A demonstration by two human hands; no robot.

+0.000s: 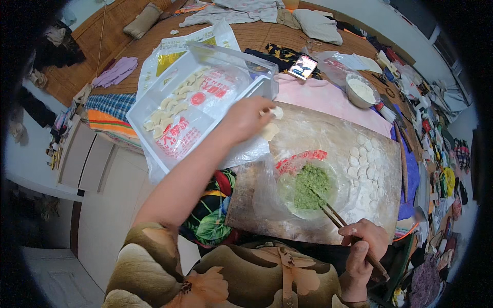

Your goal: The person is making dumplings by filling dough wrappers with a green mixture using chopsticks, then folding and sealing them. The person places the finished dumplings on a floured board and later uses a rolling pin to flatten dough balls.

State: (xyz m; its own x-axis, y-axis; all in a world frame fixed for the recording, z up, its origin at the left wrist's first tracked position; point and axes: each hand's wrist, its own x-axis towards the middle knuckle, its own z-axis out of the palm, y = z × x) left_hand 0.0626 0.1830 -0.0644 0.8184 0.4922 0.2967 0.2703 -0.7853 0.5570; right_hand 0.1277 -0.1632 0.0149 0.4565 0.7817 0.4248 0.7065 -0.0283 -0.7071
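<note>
My left hand point(250, 117) is over the far left corner of the floured wooden board point(246, 208), its fingers pinching a round dough wrapper point(277, 112). More flat wrappers point(270, 131) lie just below it on the board. In my right hand point(364, 240) is a pair of chopsticks point(334, 215), their tips sunk in chopped green filling point(312, 184). A clear bowl point(285, 196), with thin plastic around it, holds the filling. Small floured dough pieces point(363, 161) sit in rows at the board's right side.
Left of the board, a white plastic bin point(148, 144) lined with printed plastic holds several dumplings point(166, 111). Beyond the board are a lit phone point(303, 67), a bowl of flour point(362, 90) and a brush point(385, 111). Long wooden sticks point(401, 169) lie along its right edge.
</note>
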